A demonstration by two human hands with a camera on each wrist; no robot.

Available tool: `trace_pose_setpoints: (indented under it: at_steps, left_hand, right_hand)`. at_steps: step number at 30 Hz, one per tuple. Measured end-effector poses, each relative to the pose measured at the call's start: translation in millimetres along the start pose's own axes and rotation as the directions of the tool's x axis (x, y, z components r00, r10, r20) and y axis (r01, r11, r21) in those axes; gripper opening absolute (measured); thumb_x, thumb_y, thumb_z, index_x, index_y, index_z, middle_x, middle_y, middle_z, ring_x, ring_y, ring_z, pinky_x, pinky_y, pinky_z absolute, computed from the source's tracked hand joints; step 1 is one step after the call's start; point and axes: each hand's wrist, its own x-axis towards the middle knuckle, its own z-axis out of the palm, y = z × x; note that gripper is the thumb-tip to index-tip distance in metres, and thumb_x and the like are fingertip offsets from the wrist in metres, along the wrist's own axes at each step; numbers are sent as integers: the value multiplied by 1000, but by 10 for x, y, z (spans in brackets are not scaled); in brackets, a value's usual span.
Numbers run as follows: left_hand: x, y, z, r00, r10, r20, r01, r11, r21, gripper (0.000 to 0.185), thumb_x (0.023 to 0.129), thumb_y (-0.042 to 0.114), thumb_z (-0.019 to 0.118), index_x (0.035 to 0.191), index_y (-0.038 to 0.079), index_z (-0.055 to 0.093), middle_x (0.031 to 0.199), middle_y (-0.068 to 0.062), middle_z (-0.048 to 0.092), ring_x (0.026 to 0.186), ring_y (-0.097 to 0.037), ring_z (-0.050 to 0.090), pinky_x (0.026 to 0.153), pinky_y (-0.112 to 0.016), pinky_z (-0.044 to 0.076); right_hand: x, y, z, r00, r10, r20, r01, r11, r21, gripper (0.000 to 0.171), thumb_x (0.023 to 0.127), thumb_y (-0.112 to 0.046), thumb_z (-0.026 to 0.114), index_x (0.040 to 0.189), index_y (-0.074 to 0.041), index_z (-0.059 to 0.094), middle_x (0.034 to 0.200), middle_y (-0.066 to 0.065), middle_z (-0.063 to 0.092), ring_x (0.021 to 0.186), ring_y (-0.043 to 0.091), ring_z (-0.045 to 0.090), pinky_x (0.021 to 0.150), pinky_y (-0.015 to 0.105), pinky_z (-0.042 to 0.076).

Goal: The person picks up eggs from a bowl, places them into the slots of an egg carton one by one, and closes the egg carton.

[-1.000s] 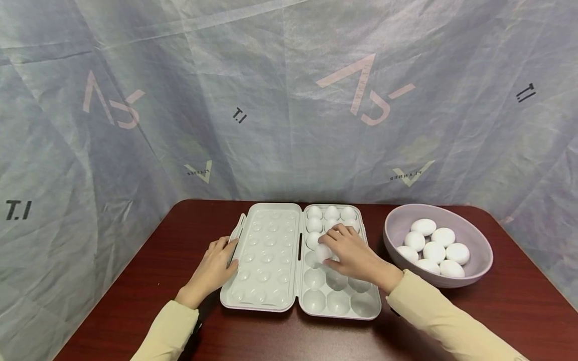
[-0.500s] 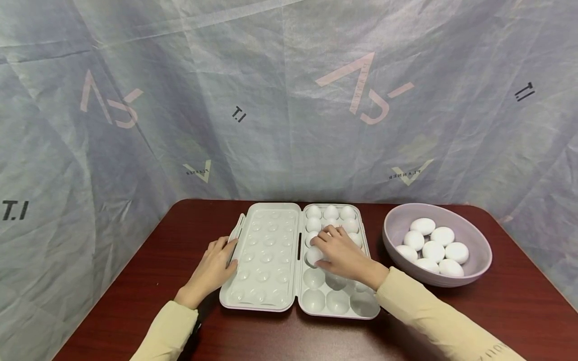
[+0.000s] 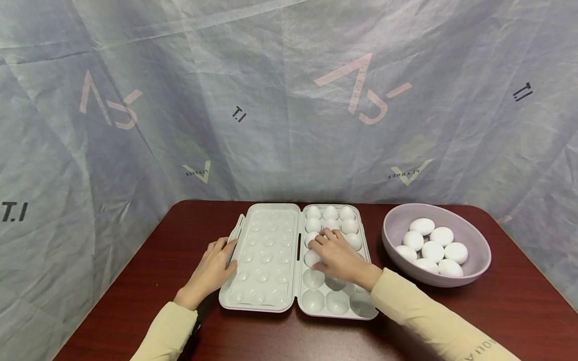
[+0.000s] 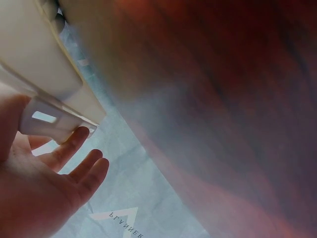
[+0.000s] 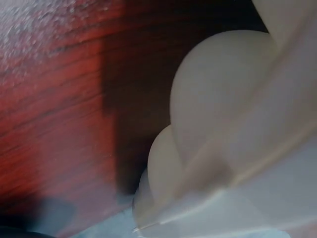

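Dark wood table [image 3: 135,281] w/ open egg tray [image 3: 271,296]. Bowl [image 3: 478,273] of eggs at right. Left hand [image 3: 209,271] lies flat, fingers straight, against tray's lid edge. Right hand [image 3: 338,255], fingers curled, grips egg [image 3: 311,257] in tray's left col., 4th cup from back.

left hand [image 3: 212,271] lies flat with straight fingers; right hand [image 3: 338,255] reaches forward, fingers curled downward.

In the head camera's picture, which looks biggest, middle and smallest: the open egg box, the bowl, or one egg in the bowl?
1. Egg box, lid and tray together.
2. Bowl, a little smaller; it sits about as near the camera, so the ranking is fair.
3. One egg in the bowl, by far the smallest.
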Motion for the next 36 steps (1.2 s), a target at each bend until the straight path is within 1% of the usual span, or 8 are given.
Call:
trace_pose_setpoints:
  at_steps: [8,15,19,23,28,36]
  left_hand:
    - [-4,-5,5,1000,4,-7,-4,1000,7,48,79,12,64,123,-3,54,118,-22,51,109,-42,47,83,-52,42]
    - [-2,1,-3,1000,1,-5,-1,1000,2,48,79,12,64,123,-4,54,118,-23,50,109,-42,47,83,-52,42]
    - [1,-1,-3,1000,3,-6,-3,1000,7,48,79,12,64,123,-4,54,118,-22,51,108,-42,47,83,-52,42]
    - [3,-5,-2,1000,7,-8,-6,1000,9,48,79,12,64,123,-4,54,118,-22,51,108,-42,47,83,-52,42]
    - [4,-4,-10,1000,7,-7,-7,1000,7,48,79,12,64,123,-4,54,118,-23,50,108,-42,47,82,-52,42]
    - [2,5,-21,1000,8,-8,-8,1000,6,47,79,11,64,123,-4,54,118,-23,51,108,-42,47,83,-52,42]
  right_hand:
    - [7,-14,15,1000,7,13,-6,1000,-29,40,69,-37,75,99,-16,59,90,-2,58,96,21,50,81,38,38]
    - [3,-22,-5,1000,24,18,-23,1000,-6,40,69,-36,75,99,-15,59,91,-2,59,95,22,49,81,39,37]
    - [-3,-19,-40,1000,27,5,-27,1000,16,40,69,-36,75,98,-14,60,91,-1,60,94,22,49,80,40,37]
    - [-14,3,-109,999,29,-23,-28,999,27,37,71,-35,74,97,-13,60,89,-2,60,93,22,49,80,42,37]
    - [-48,79,-247,997,38,-60,-39,999,-11,32,75,-33,71,97,-13,61,90,-1,60,93,22,50,80,42,39]
    - [-197,315,-478,992,108,-68,-110,993,-33,27,77,-27,71,97,-12,61,91,1,60,93,25,50,76,42,38]
